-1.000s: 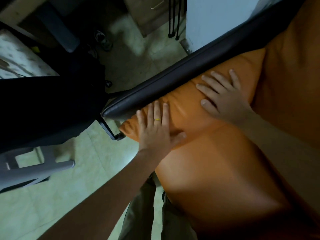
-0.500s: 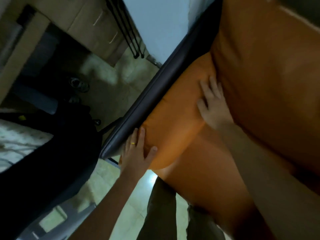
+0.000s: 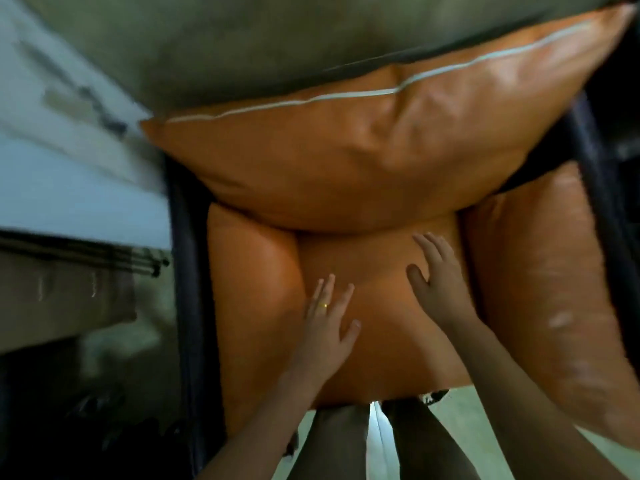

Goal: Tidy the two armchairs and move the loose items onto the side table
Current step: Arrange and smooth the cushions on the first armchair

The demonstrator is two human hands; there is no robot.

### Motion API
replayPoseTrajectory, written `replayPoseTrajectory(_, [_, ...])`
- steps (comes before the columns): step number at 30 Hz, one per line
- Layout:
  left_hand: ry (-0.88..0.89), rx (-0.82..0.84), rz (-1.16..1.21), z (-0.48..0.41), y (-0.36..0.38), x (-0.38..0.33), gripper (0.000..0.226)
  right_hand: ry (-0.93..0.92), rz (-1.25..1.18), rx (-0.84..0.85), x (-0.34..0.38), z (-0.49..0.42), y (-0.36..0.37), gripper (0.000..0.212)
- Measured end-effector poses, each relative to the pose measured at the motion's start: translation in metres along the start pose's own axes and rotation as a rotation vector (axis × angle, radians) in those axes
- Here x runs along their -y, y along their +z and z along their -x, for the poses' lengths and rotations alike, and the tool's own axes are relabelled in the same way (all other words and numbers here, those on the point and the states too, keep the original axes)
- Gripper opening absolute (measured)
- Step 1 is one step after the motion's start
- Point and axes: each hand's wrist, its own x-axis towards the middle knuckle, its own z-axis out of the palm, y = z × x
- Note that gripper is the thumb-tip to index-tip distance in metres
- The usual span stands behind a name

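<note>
As only the head view is given, everything is read from it: 1 armchair (image 3: pixel 187 306) with a dark frame is seen from above, filled with 4 orange cushions. The seat cushion (image 3: pixel 377 341) lies in the middle, flanked by a left side cushion (image 3: pixel 252 289) and a right side cushion (image 3: pixel 540 289), and overlapped at its far edge by the large back cushion (image 3: pixel 346 161), along whose top a pale strip (image 3: pixel 311 102) is run. Both hands are laid flat on the seat cushion with fingers spread and nothing grasped: the left hand (image 3: pixel 327 327), on which a ring (image 3: pixel 324 305) is worn, is placed just beside the seam with the left side cushion, and the right hand (image 3: pixel 438 282) close to the seam with the right side cushion. The step in hand is judged to be smoothing or seating this cushion. The cushions appear roughly squared within the frame, so this chair's tidying is judged to be well advanced; no loose items can be seen on it. The 2nd armchair and the side table cannot be made out, so that part of the task cannot be assessed. No brand, label or writing can be read; the surroundings at left are blurred.
</note>
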Motion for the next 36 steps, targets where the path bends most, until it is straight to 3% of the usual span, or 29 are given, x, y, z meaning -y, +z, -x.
replayPoseTrajectory(8, [0.445,0.081,-0.184,-0.069,0.070,-0.148,0.062,0.256,-0.121,-0.387,-0.136,0.076,-0.084,0.055])
replayPoseTrajectory(11, [0.558,0.118,-0.278,-0.093,0.096,-0.201,0.062,0.360,-0.108,-0.414,-0.181,0.093,-0.093,0.060])
replayPoseTrajectory(18, [0.703,0.249,-0.492,-0.147,0.126,-0.297,0.060,0.509,-0.118,-0.292,-0.226,0.101,-0.086,0.068])
replayPoseTrajectory(24, [0.745,0.233,-0.712,-0.194,0.153,-0.334,0.061,0.575,-0.228,-0.365,-0.215,0.077,-0.088,0.062])
replayPoseTrajectory(32, [0.935,0.173,-0.801,-0.213,0.141,-0.309,0.062,0.523,-0.048,-0.460,-0.206,0.058,-0.062,0.073])
replayPoseTrajectory(36, [0.974,0.242,-0.915,-0.224,0.119,-0.294,0.078,0.439,0.093,-0.413,-0.209,0.071,-0.043,0.074])
